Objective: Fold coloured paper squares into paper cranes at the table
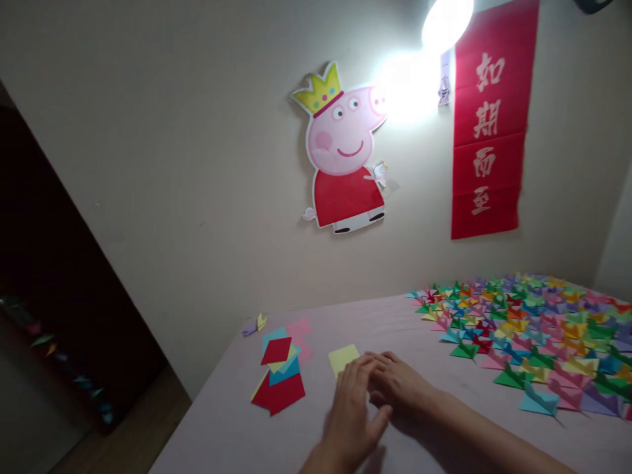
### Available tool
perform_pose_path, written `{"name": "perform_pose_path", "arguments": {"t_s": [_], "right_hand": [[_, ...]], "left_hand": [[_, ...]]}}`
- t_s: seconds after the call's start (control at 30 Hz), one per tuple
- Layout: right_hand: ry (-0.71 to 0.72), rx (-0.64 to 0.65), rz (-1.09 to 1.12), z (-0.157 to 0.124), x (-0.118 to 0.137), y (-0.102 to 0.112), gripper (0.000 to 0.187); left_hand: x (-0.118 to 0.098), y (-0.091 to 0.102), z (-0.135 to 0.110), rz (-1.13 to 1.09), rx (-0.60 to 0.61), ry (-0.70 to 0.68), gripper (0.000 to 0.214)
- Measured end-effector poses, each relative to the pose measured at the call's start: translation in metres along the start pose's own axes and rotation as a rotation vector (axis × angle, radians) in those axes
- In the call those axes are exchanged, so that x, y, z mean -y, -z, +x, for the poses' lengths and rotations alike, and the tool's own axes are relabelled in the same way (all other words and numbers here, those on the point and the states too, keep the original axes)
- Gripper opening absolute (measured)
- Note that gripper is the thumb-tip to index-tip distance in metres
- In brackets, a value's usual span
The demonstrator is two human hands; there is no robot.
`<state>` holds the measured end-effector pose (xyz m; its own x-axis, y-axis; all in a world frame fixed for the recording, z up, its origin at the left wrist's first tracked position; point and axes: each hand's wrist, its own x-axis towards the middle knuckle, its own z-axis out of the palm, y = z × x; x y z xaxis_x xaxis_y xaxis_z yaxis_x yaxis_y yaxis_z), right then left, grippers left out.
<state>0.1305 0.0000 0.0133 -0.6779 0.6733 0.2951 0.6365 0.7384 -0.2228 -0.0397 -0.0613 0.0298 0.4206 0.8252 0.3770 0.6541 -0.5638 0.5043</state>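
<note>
A pale yellow square of paper (344,356) lies flat on the pink-covered table (217,428). My left hand (351,411) reaches over its near right corner, fingers stretched forward and thumb held apart. Close beside it, my right hand (401,383) comes in from the right with fingers extended towards the left. The fingertips of both hands meet or overlap, and part of the right fingers is hidden behind the left. Nothing shows in either grasp. Left of the hands lies a loose spread of coloured paper squares, among them a red sheet (286,395) and a blue one (286,373).
Many folded paper cranes in mixed colours (538,349) cover the table's right side. A small yellow and purple folded piece (257,324) sits by the back left edge. On the wall are a cartoon pig cutout (345,145), a red banner (488,131) and a bright lamp (447,25).
</note>
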Motion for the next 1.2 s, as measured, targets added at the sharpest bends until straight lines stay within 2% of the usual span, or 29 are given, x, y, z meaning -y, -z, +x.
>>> {"name": "perform_pose_path", "arguments": {"t_s": [0.07,0.13,0.2,0.33,0.4,0.5,0.57,0.63,0.73,0.87,0.97,1.07,1.2], "right_hand": [[-0.01,0.054,0.037,-0.019,-0.005,0.013,0.032],[-0.045,0.068,0.081,-0.032,-0.009,0.022,0.033],[-0.087,0.055,0.105,-0.037,-0.01,0.025,0.037],[-0.166,-0.011,0.115,-0.032,-0.003,0.018,0.055],[-0.168,-0.032,0.121,-0.026,0.003,0.012,0.056],[-0.164,-0.071,0.102,-0.017,0.011,0.004,0.046],[-0.173,-0.087,0.072,-0.011,0.011,0.001,0.027],[-0.178,-0.084,0.054,-0.009,0.008,0.001,0.015],[-0.177,-0.073,0.06,-0.019,-0.002,0.008,0.02],[-0.176,-0.079,0.147,-0.051,-0.015,0.024,0.022],[-0.198,-0.103,0.286,-0.068,-0.017,0.031,0.022],[-0.264,-0.088,0.325,-0.065,-0.017,0.031,0.022],[-0.471,-0.051,0.313,-0.044,-0.021,0.029,0.021]], "left_hand": [[0.024,0.015,0.002,0.058,0.093,0.104,0.07],[0.04,0.019,0.005,0.109,0.152,0.095,0.071],[0.048,0.017,0.009,0.151,0.178,0.037,0.059],[0.045,0.01,0.02,0.203,0.155,-0.011,0.031],[0.042,0.009,0.025,0.232,0.144,-0.016,0.021],[0.04,0.009,0.03,0.267,0.138,-0.016,0.013],[0.037,0.008,0.032,0.286,0.13,-0.005,0.013],[0.032,0.005,0.032,0.298,0.122,0.011,0.016],[0.018,-0.004,0.028,0.284,0.12,0.025,0.022],[-0.003,-0.02,0.016,0.189,0.151,0.064,0.018],[-0.009,-0.032,0.004,0.145,0.178,0.083,0.044],[-0.004,-0.045,-0.005,0.143,0.17,0.124,0.064],[0.005,-0.052,-0.009,0.138,0.145,0.143,0.069]]}}
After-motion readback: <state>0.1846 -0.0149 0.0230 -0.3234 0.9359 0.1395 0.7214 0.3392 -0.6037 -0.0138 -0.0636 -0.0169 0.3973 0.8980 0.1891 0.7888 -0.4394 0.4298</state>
